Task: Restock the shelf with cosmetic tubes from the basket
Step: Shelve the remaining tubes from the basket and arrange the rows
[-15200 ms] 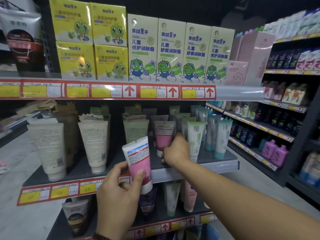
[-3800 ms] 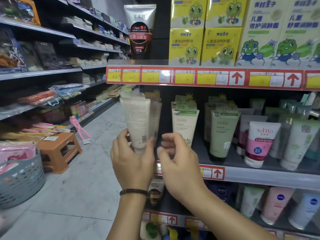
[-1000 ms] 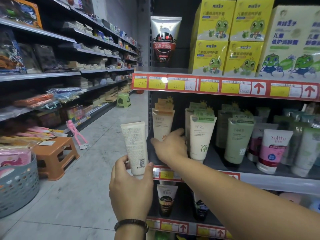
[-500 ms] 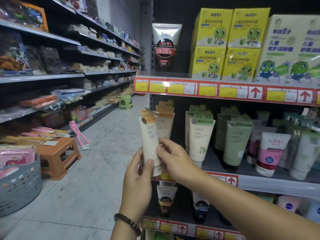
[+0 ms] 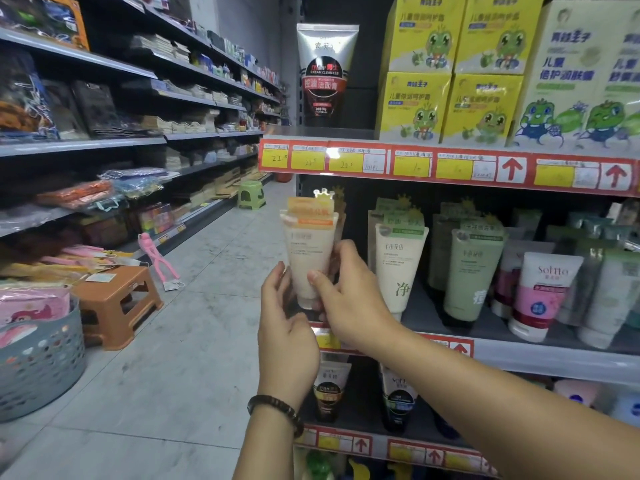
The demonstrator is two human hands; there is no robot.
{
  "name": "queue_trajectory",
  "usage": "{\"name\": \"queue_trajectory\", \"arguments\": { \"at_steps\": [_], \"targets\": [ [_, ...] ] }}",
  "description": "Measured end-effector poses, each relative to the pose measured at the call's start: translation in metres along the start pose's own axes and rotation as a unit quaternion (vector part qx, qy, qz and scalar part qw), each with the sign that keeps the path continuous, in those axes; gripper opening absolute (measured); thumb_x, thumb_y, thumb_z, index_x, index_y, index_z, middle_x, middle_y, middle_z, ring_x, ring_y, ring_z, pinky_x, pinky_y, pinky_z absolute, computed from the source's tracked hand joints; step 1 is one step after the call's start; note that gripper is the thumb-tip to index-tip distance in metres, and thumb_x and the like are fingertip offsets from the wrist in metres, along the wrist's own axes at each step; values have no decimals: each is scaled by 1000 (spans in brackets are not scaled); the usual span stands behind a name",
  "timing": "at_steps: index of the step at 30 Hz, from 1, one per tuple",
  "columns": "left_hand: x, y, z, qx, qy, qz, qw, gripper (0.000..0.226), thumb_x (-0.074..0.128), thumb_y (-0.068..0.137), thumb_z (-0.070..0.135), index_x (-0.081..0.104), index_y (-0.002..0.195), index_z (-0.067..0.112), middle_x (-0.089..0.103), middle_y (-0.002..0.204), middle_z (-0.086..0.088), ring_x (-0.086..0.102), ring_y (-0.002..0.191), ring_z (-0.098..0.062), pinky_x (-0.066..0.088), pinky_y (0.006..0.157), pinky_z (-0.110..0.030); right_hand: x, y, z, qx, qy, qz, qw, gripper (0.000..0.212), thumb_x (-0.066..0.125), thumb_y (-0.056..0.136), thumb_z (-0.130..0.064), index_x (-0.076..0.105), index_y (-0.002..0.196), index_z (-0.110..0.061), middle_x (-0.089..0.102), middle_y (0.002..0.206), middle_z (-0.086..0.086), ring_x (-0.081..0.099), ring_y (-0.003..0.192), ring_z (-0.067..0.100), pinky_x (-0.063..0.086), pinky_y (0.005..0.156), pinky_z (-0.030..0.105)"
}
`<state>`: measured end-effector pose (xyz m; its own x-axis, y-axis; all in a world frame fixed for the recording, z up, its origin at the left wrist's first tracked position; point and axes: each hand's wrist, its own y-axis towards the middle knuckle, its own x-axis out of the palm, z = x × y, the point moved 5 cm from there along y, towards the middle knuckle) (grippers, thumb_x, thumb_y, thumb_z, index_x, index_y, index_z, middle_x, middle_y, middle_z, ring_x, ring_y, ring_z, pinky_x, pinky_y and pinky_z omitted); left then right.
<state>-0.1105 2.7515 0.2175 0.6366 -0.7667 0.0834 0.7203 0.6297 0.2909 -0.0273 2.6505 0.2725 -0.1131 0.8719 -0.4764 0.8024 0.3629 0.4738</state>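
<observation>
- Head view: left hand [image 5: 287,330] and right hand [image 5: 351,301], both grips clasping an upright orange-topped cream plastic tube [image 5: 311,251]
- Label outward, seemingly for fronting on the grey metal shelf [image 5: 554,360]

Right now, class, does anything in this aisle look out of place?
Yes: a pink tong-like item stands on the floor by the left shelving, near the brown stool, not on a shelf.
</observation>
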Motion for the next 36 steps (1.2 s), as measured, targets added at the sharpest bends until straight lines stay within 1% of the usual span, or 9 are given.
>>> {"name": "queue_trajectory", "arguments": {
  "at_steps": [5,14,19,24,27,29,31,33,36],
  "targets": [
    [7,-1,-2,3,9,-24,1000,79,47,107,-14,51,158,46,66,143,31,62,135,8,56,117,-33,3,4,14,34,-14,19,999,29,70,104,-39,46,121,-40,66,120,-6,76,102,23,68,81,51],
    [7,2,-8,-9,-1,-57,998,73,56,106,-11,54,159,40,67,150,21,64,138,0,57,118,-41,1,4,24,77,-30,22,996,23,71,106,-33,54,121,-30,72,112,-3,76,101,23,67,86,50],
    [9,-1,-3,9,1,-53,999,66,61,109,-3,54,157,42,67,148,21,65,136,1,59,108,-22,0,3,22,85,-43,14,995,25,70,107,-35,54,126,-29,72,116,-2,75,104,22,67,88,48],
    [11,-1,-3,5,-1,-44,999,58,65,110,7,50,146,51,65,142,29,63,134,5,54,97,-11,-1,1,21,91,-45,15,995,28,71,106,-35,54,128,-27,71,116,-1,74,105,23,66,90,50],
    [11,-2,-3,8,-8,-34,999,59,68,109,9,50,148,49,65,145,26,63,134,3,54,98,-12,1,-3,19,99,-51,19,994,33,75,104,-32,53,129,-26,71,119,1,72,110,25,65,93,51],
    [11,-4,-2,15,-7,-22,1000,58,71,108,14,50,140,58,62,147,25,62,134,4,53,98,-16,0,-5,19,102,-51,27,993,40,78,101,-31,51,130,-26,68,122,2,70,112,24,64,95,50],
    [7,-4,0,22,3,7,1000,57,74,106,16,51,135,60,59,146,24,61,131,3,54,96,-20,-3,-12,17,112,-50,34,992,45,78,102,-31,48,135,-27,64,127,1,68,114,21,64,96,46],
    [1,-7,5,26,4,47,999,52,74,104,11,56,137,47,63,141,18,66,123,-2,56,90,-21,-9,-20,12,121,-38,24,992,45,75,104,-32,46,138,-28,63,125,-1,67,111,16,62,89,36],
    [-3,-23,21,41,9,81,996,39,71,103,5,61,128,34,70,124,15,70,101,5,54,74,-11,-26,-39,1,124,8,-2,992,32,70,108,-34,53,134,-28,70,109,-4,69,96,9,52,73,23]
  ]
}}
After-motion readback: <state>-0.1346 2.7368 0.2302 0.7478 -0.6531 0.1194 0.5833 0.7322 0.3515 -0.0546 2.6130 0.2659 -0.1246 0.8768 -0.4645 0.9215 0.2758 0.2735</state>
